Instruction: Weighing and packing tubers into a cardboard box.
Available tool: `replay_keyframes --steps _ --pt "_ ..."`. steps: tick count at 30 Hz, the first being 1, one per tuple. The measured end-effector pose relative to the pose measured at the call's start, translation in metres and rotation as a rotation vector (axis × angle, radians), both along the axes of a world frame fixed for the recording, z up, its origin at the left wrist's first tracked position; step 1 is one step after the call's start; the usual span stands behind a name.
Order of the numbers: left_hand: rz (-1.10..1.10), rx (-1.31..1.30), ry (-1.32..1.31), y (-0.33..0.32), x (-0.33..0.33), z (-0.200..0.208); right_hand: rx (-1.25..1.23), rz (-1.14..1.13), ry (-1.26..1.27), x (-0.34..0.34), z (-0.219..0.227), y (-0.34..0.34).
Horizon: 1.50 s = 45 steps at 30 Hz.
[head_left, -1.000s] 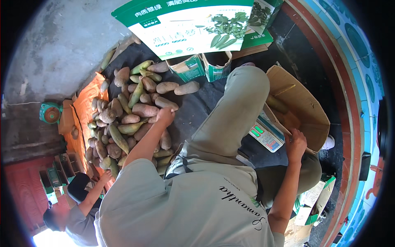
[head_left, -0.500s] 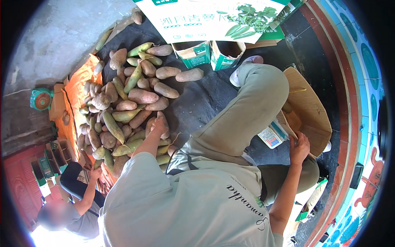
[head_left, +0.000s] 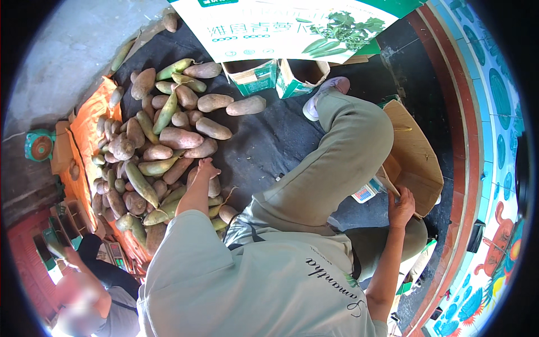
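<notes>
My left hand (head_left: 205, 168) reaches to the right edge of a heap of brown-skinned tubers and green radishes. Its fingers are curled at the upper end of a brown tuber (head_left: 214, 186), partly hiding it. Beside my bent leg, my right hand (head_left: 401, 206) grips the near rim of an open cardboard box (head_left: 421, 163), thumb and fingers over the edge. A long green radish (head_left: 141, 184) and a reddish tuber (head_left: 181, 137) lie in the heap to the left of my left hand.
A scale with a keypad (head_left: 365, 193) sits beside the box, partly hidden by my leg. Two open green-and-white cartons (head_left: 303, 78) stand ahead, below a large printed carton (head_left: 269, 28). At lower left a co-worker's hand (head_left: 72, 257) is raised near a pale green radish. Dark cloth (head_left: 252, 146) covers the floor.
The view has shifted, sliding the heap leftward. The brown tuber now shows lower against my left hand. My right hand stays on the box rim. The co-worker's hand has moved away from the heap.
</notes>
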<state>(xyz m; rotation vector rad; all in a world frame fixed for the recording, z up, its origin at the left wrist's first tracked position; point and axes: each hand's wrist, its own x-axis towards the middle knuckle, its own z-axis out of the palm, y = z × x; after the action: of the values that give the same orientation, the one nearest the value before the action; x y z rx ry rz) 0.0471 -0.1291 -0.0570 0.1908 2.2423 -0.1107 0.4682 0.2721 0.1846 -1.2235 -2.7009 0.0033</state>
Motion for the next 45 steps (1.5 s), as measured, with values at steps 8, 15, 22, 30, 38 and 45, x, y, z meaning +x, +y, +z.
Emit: replay_keyframes --steps 8,15,22,30,38,45 --pt "-0.336 -0.089 0.105 0.039 0.022 0.022 0.008 -0.015 0.002 -0.001 0.001 0.002" --pt "-0.54 -0.107 0.185 0.046 0.028 0.024 0.032 0.006 0.017 -0.001 -0.001 -0.003" --pt "-0.981 -0.29 -0.022 0.045 0.026 0.022 0.018 -0.002 0.07 -0.005 0.008 -0.006" --pt "-0.952 -0.314 -0.097 0.066 0.044 0.068 0.029 -0.089 0.125 0.005 0.013 -0.005" --pt "-0.551 -0.251 -0.137 0.05 0.022 0.103 0.016 -0.05 0.187 0.0 0.002 -0.001" --pt "-0.214 0.678 0.434 0.123 0.001 0.23 0.015 -0.082 0.215 0.006 -0.002 -0.004"
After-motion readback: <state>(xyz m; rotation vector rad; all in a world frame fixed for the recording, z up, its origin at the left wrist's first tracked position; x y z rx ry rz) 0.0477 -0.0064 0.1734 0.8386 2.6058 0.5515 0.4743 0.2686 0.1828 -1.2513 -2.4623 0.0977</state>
